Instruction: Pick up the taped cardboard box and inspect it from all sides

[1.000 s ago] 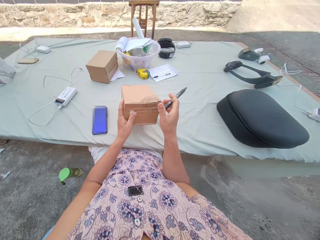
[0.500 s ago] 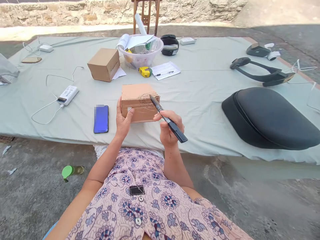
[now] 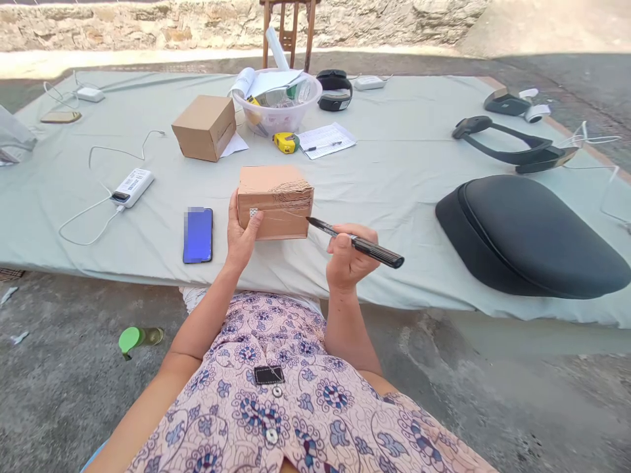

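The right hand [image 3: 351, 259] has shifted rightward. Over the desk's [image 3: 399, 157] near side, the cardboard box [image 3: 277, 222] is clamped in the left hand [image 3: 241, 238]; the right clasps a black pen [image 3: 378, 251], its tip beside the box.

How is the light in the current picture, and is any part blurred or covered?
Head view, background: glare bleaches the pale ground strip; head view, middle: the pale green tablecloth lies in shade, the slim black marker pen and brown cardboard box look fairly sharp, and blocky pixels cover part of the blue-screened rectangular phone.
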A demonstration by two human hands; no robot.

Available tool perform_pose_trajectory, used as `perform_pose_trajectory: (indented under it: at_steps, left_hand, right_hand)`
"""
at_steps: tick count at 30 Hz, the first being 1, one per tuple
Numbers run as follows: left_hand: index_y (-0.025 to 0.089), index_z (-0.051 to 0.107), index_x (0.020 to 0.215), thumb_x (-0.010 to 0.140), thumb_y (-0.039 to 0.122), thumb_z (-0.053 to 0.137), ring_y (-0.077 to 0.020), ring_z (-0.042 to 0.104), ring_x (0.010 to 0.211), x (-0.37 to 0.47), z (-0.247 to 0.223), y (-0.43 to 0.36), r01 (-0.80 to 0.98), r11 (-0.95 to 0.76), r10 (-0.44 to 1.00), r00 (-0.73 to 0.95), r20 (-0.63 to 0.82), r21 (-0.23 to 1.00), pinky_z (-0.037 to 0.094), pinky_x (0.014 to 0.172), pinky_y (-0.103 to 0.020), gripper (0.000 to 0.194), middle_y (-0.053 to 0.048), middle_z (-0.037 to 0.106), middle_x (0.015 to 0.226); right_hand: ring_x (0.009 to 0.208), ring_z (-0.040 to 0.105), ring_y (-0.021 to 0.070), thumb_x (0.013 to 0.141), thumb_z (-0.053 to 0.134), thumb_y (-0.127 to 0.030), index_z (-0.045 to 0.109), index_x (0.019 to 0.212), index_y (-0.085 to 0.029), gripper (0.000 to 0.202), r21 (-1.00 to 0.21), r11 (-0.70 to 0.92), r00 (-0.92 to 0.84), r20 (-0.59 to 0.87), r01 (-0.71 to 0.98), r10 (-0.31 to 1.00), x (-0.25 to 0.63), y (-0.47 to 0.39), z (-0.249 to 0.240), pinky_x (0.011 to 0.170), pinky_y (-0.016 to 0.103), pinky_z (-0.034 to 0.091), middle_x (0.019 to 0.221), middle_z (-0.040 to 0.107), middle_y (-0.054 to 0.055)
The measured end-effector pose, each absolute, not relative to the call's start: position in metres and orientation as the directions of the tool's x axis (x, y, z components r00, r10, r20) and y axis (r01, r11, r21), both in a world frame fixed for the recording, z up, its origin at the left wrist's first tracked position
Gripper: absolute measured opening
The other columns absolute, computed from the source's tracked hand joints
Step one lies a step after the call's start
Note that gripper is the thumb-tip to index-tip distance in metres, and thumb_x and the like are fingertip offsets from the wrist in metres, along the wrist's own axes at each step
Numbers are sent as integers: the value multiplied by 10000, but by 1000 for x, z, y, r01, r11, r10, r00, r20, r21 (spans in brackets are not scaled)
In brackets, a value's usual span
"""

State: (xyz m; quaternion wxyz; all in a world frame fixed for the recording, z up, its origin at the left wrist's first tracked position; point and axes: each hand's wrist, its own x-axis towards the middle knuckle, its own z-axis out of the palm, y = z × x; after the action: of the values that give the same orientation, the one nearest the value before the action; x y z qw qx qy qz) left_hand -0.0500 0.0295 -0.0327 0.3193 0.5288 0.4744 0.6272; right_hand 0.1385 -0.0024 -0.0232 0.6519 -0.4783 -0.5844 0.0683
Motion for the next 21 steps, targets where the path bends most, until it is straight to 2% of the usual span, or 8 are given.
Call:
perform_pose_trajectory:
  at_steps: [3, 6, 9, 11, 13, 16, 19, 21]
  left_hand:
    - [355, 282, 1548, 847, 664, 609, -237, 440, 1443, -49, -33, 30, 97, -349, 905, -224, 362, 932, 354, 1211, -388, 832, -53, 412, 1594]
    - [362, 275, 1550, 852, 655, 610, -234, 421, 1457, -47, -34, 31, 100, -361, 906, -200, 374, 927, 350, 1212, -385, 828, -48, 392, 1607]
    - [362, 278, 1549, 847, 664, 610, -231, 396, 1474, -48, -40, 36, 110, -362, 908, -182, 377, 926, 338, 1217, -384, 833, -43, 384, 1612]
    - [343, 288, 1547, 840, 669, 617, -230, 385, 1481, -51, -48, 43, 127, -355, 911, -174, 373, 926, 313, 1229, -385, 846, -52, 392, 1608]
    - [309, 296, 1548, 829, 670, 629, -231, 367, 1490, -53, -57, 53, 136, -345, 914, -175, 365, 929, 285, 1240, -381, 870, -71, 392, 1608]
    - [263, 312, 1543, 818, 648, 655, -242, 351, 1498, -55, -72, 69, 142, -304, 921, -207, 329, 942, 262, 1247, -394, 889, -100, 391, 1606]
    - [271, 338, 1528, 828, 564, 686, -245, 385, 1479, -53, -80, 82, 170, -241, 931, -238, 277, 955, 275, 1239, -416, 835, -101, 425, 1584]
    - [276, 325, 1533, 828, 486, 711, -242, 400, 1471, -52, -79, 86, 188, -209, 940, -231, 250, 960, 296, 1227, -416, 831, -102, 424, 1586]
  right_hand:
    - [748, 677, 218, 981, 433, -531, 621, 989, -239, 348, -671, 514, 485, 742, 535, 463, 143, 2, -14, 783, 444, 560, 896, 649, 58]
    - [736, 678, 195, 974, 489, -466, 622, 1060, -243, 273, -637, 616, 323, 769, 463, 552, 137, 5, -10, 815, 429, 562, 870, 668, 32]
    - [683, 672, 195, 961, 478, -502, 626, 1012, -254, 293, -640, 683, 162, 760, 352, 629, 130, 5, -15, 749, 404, 567, 730, 635, 1]
    - [589, 629, 175, 959, 454, -526, 613, 962, -251, 318, -653, 672, 242, 755, 349, 609, 129, 6, -20, 704, 393, 559, 680, 597, -15]
    - [566, 600, 156, 963, 436, -519, 601, 962, -242, 322, -683, 620, 405, 729, 385, 551, 135, 10, -24, 730, 401, 553, 730, 604, -9]
    - [731, 649, 184, 946, 482, -484, 606, 1039, -221, 305, -728, 520, 473, 686, 447, 553, 149, 21, -29, 830, 419, 533, 913, 651, 43]
    - [974, 648, 242, 897, 554, -469, 593, 1185, -189, 404, -751, 376, 340, 606, 543, 719, 164, 36, -44, 927, 433, 497, 1031, 673, 94]
    - [1061, 615, 271, 856, 593, -486, 561, 1278, -173, 526, -731, 223, 294, 507, 645, 811, 170, 45, -59, 974, 457, 466, 1099, 677, 126]
